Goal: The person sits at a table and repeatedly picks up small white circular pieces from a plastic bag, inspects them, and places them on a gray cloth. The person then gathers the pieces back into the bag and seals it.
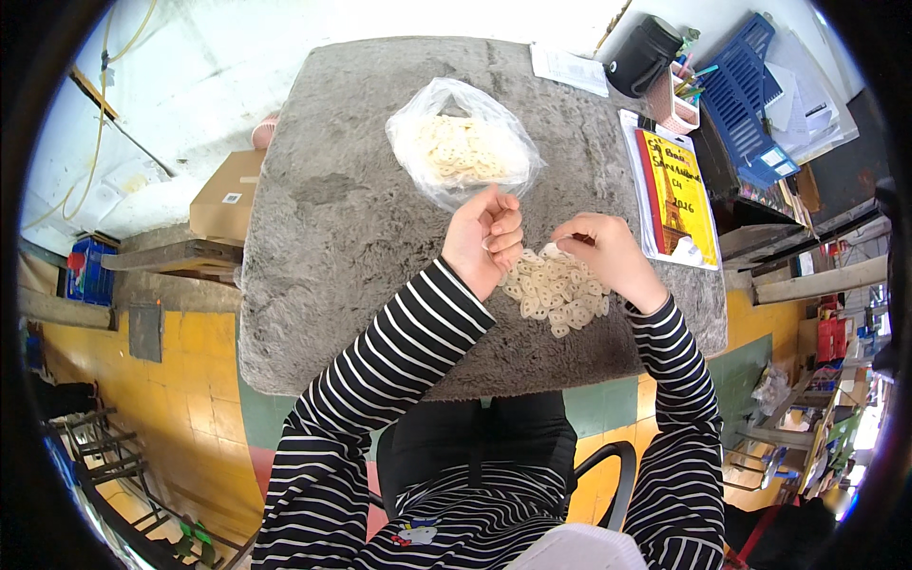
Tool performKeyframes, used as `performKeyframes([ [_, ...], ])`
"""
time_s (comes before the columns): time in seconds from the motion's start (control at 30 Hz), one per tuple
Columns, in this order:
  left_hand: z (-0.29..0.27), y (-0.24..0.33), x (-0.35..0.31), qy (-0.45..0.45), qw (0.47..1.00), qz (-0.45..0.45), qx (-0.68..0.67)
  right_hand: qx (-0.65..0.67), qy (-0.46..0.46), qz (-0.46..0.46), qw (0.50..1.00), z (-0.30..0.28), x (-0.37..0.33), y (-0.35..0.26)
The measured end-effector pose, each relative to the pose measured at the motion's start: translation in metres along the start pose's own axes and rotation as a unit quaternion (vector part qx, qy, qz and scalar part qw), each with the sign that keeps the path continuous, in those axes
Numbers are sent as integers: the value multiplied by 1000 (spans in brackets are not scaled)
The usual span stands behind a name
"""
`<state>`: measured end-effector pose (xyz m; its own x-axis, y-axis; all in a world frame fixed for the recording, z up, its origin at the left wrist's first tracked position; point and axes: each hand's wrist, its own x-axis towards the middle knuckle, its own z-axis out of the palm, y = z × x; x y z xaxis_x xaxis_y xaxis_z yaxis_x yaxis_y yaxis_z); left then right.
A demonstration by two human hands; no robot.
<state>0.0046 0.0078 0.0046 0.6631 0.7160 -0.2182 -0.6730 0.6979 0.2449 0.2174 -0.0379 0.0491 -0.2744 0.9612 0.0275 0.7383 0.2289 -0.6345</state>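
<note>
On the grey plush tabletop lies a loose pile of small, flat, cream-coloured pieces with holes. Over the pile's far right side, my right hand pinches with thumb and forefinger; a whitish bit shows at the fingertips. My left hand is raised at the pile's left, its fingers curled inward around a small pale piece that is mostly hidden. Beyond my left hand sits an open clear plastic bag with many more cream pieces inside.
Right of the pile is a yellow-covered notebook in a clear sleeve. Papers, a black cylindrical container, a pink basket of pens and a blue plastic rack stand at the far right. A cardboard box is left of the table.
</note>
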Motion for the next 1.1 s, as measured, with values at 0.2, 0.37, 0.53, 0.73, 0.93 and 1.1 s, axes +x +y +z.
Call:
performKeyframes([
  [0.2, 2, 16, -1, -60, 996, 36, -54, 145, -22, 72, 987, -13, 15, -13],
  [0.37, -2, 43, 0, -68, 990, 123, -30, 267, -18, 25, 963, -18, 44, -27],
  [0.53, 1, 74, 13, -78, 984, 159, 2, 221, -9, -34, 975, -12, 97, -40],
  [0.73, 16, 75, 15, -19, 964, 224, 140, 290, 8, -52, 956, -5, 109, -45],
  [0.93, 20, 79, 4, -48, 932, 253, 253, 189, -142, 3, 972, -20, 50, -34],
  [1.1, 28, 66, -13, -116, 931, 191, 289, -68, -154, -62, 984, 9, 3, -20],
])
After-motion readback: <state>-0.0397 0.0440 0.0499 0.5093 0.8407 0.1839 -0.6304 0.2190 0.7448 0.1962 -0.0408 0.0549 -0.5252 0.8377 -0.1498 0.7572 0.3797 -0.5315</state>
